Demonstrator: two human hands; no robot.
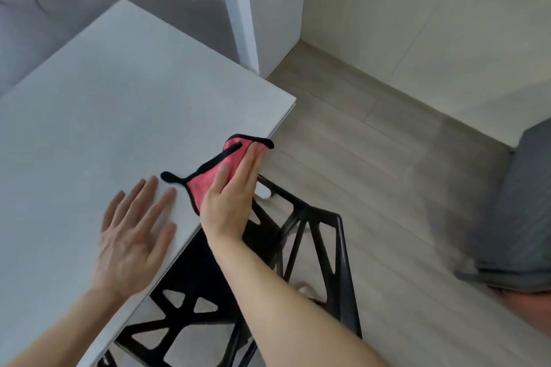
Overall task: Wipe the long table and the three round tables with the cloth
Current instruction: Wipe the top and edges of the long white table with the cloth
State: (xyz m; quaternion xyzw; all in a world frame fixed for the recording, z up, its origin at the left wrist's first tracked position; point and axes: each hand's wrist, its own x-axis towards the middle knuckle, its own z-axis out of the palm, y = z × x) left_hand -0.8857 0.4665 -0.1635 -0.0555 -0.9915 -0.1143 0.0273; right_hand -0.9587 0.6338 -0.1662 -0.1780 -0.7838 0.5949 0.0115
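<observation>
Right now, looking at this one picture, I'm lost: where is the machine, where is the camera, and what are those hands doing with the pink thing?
There is no machine here. A person wears a wide-angle camera on the head, looking forward and down, so you see their own two bare hands. The left hand is spread flat on or just above the white table. The right hand, fingers straight, presses a pink cloth with black trim onto the tabletop beside its edge, near the corner. Nothing is gripped; the cloth is only pressed. Below that edge stands a black chair with an open lattice frame, on the wooden floor.
</observation>
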